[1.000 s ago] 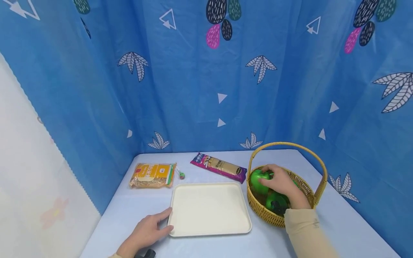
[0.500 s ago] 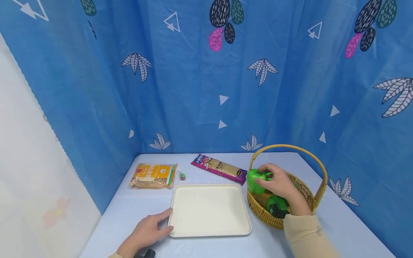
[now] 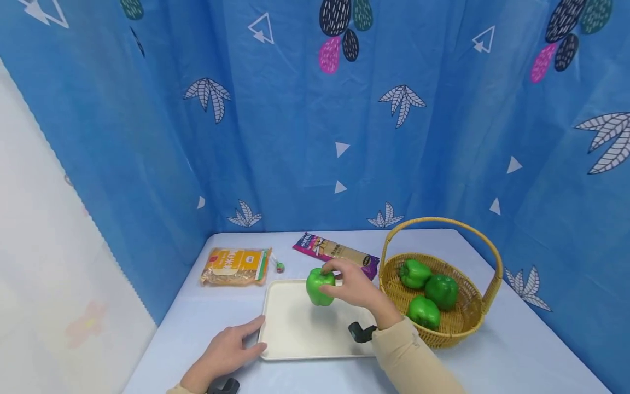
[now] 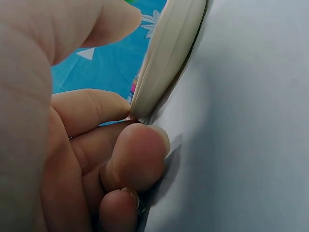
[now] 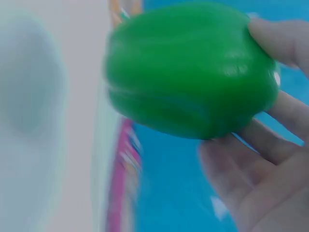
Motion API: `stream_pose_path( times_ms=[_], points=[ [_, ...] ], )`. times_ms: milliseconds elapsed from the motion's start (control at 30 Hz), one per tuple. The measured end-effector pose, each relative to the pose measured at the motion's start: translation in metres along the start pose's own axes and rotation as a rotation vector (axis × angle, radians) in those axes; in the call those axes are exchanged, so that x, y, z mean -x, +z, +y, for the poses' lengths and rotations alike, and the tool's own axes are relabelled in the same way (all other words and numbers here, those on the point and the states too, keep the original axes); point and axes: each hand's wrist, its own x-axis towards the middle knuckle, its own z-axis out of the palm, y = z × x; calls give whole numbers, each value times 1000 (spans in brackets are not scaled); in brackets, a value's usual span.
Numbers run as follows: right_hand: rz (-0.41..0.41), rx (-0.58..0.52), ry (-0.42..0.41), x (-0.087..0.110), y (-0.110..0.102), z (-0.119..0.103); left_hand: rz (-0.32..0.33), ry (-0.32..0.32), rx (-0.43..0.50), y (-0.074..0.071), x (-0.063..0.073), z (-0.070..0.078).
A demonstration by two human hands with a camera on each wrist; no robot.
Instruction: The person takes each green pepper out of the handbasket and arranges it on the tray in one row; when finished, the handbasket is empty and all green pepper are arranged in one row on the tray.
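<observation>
A green bell pepper (image 3: 320, 287) hangs above the cream tray (image 3: 290, 347), held by its upper part in my right hand (image 3: 353, 284). The right wrist view shows that bell pepper (image 5: 188, 70) between the thumb and fingers, with the background blurred. At the tray's left edge rests my left hand (image 3: 223, 350), thumb and index fingertips touching the rim. In the left wrist view the tray's outer rim (image 4: 169, 53) meets a fingertip, and the other fingers are loosely bent. The wicker basket (image 3: 401, 298) at the right holds three more green peppers (image 3: 441, 291).
Behind the tray lies a purple-and-gold packet (image 3: 339, 251), partly covered by my right hand. An orange-labelled bag of grain-like food (image 3: 235, 267) lies at the back left, beside a small green-and-red wrapped item (image 3: 280, 267). The basket's tall handle (image 3: 443, 219) arches upward.
My right hand has lifted the bell pepper out of the basket and carried it left, over the tray. The left hand stays at the tray's edge.
</observation>
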Motion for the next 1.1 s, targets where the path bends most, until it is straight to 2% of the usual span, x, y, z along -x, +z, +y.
stream_pose_path(
  times_ms=[167,433,733,933,1100],
  points=[
    [-14,-45,33,-29,37,-3,3,11,1,5,-3,-1],
    [-54,-21,104,-61,74,-5,5,31,-15,4,-4,-3],
    [-76,-30,128,-66,99,-5,-31,37,11,2,-1,-3],
    [-62,-29,102,-70,102,-9,-26,27,15,-1,-1,-3],
    [-65,-24,125,-68,101,-10,-26,16,0,-1,-1,-2]
  ],
)
